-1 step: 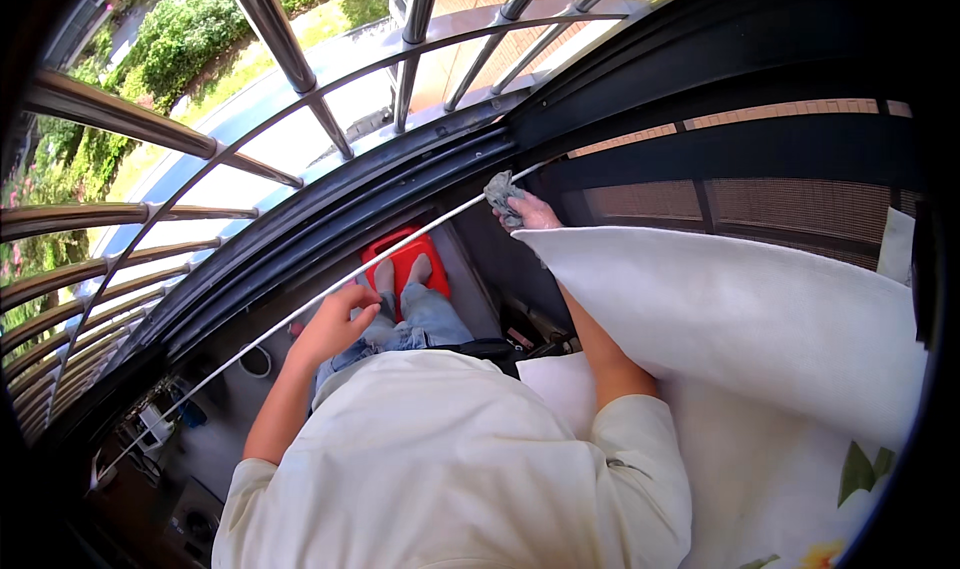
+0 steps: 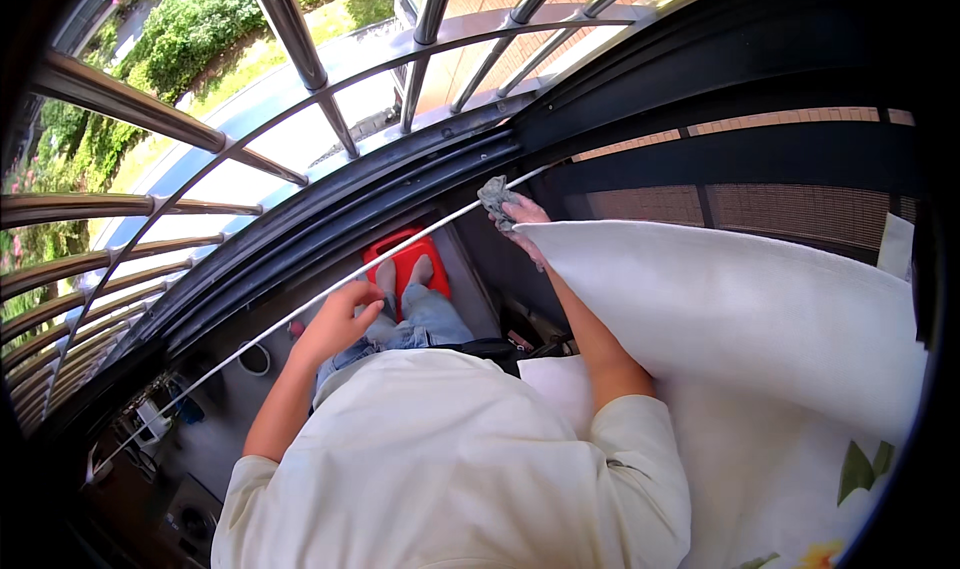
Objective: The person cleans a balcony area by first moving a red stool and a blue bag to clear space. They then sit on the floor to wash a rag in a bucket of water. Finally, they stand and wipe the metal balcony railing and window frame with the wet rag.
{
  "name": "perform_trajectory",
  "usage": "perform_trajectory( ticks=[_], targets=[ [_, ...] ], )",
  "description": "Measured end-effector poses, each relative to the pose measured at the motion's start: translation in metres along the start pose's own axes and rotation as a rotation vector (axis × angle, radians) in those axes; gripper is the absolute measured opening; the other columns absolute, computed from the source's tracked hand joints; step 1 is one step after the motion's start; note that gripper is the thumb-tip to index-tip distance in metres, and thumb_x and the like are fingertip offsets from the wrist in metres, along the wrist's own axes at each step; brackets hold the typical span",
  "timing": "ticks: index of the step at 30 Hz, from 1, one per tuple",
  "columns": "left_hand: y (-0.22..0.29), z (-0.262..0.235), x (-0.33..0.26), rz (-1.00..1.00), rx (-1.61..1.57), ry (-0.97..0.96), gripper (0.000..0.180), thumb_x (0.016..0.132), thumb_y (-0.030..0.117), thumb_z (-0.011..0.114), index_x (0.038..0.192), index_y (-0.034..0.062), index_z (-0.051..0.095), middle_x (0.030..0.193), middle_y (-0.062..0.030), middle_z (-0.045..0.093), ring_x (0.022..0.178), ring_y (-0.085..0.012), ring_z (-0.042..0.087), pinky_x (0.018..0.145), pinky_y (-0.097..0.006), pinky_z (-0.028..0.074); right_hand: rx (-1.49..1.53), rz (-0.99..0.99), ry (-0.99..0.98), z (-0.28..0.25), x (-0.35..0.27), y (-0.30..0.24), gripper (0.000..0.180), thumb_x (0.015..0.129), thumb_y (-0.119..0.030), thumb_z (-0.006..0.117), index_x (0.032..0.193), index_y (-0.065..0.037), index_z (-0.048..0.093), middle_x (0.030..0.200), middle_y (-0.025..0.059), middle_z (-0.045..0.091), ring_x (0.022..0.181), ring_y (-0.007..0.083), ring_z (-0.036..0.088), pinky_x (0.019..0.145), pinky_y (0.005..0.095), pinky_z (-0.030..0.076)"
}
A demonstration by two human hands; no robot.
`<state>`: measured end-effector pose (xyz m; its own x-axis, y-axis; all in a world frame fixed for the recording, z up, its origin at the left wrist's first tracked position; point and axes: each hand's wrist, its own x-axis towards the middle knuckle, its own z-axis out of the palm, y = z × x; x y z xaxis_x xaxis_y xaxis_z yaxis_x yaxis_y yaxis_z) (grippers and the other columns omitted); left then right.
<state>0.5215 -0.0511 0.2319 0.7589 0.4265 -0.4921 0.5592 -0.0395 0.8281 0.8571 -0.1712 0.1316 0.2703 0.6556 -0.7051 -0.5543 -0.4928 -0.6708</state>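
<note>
A thin white clothesline point(image 2: 300, 309) runs diagonally across a balcony, from lower left to upper right. My left hand point(image 2: 338, 321) is curled around the line near its middle. My right hand point(image 2: 522, 215) presses a crumpled grey cloth point(image 2: 494, 196) against the line further up. A large white sheet point(image 2: 720, 309) hangs over the line just right of my right hand. Its lower right corner shows a printed flower and leaves. My feet stand on a red step stool point(image 2: 400, 254).
Steel railing bars point(image 2: 300, 59) curve above and to the left, with grass and bushes beyond them. A dark frame point(image 2: 400, 194) runs under the railing. Small items and a round fitting point(image 2: 252, 359) lie on the grey floor at lower left.
</note>
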Motion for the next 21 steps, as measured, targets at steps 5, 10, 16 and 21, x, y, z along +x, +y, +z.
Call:
perform_trajectory(
  ticks=[5,10,16,21],
  targets=[
    [-0.011,-0.005,0.004,0.037,-0.124,0.131,0.017,0.085,0.009,0.056,0.1,0.0005,0.057,0.092,-0.0098,0.062,0.085,-0.0188,0.06,0.077,-0.03,0.048,-0.299,-0.097,-0.014,0.082,0.027,0.037,0.027,0.082,-0.017,0.059,0.105,-0.002,0.055,0.089,0.0041,0.058,0.077,0.0097,0.053,0.069,0.0249,0.044],
    [-0.042,-0.015,-0.009,0.003,-0.212,0.19,0.018,0.085,0.008,0.055,0.102,0.0003,0.055,0.095,-0.0085,0.061,0.087,-0.0169,0.06,0.079,-0.029,0.048,-0.717,-0.094,-0.091,0.108,0.018,-0.018,0.032,0.075,-0.016,0.062,0.105,-0.005,0.056,0.079,0.0024,0.056,0.061,0.0086,0.049,0.053,0.0239,0.042],
    [-0.024,-0.009,-0.004,0.066,-0.417,0.231,0.033,0.086,0.008,0.054,0.118,0.0041,0.048,0.104,-0.0079,0.058,0.095,-0.0152,0.057,0.083,-0.029,0.046,-0.881,-0.218,-0.184,0.093,0.001,-0.039,0.031,0.071,-0.015,0.065,0.099,-0.003,0.058,0.079,0.0088,0.059,0.067,0.0185,0.054,0.062,0.0303,0.045],
    [-0.014,0.014,0.01,0.086,-0.497,0.134,0.03,0.086,0.008,0.054,0.116,0.0055,0.05,0.106,-0.0069,0.057,0.099,-0.0147,0.056,0.085,-0.028,0.045,-1.505,-0.948,0.427,0.076,-0.005,-0.08,0.019,0.065,-0.006,0.064,0.082,-0.004,0.057,0.081,0.0163,0.055,0.084,0.0359,0.055,0.076,0.0433,0.046]
  ],
)
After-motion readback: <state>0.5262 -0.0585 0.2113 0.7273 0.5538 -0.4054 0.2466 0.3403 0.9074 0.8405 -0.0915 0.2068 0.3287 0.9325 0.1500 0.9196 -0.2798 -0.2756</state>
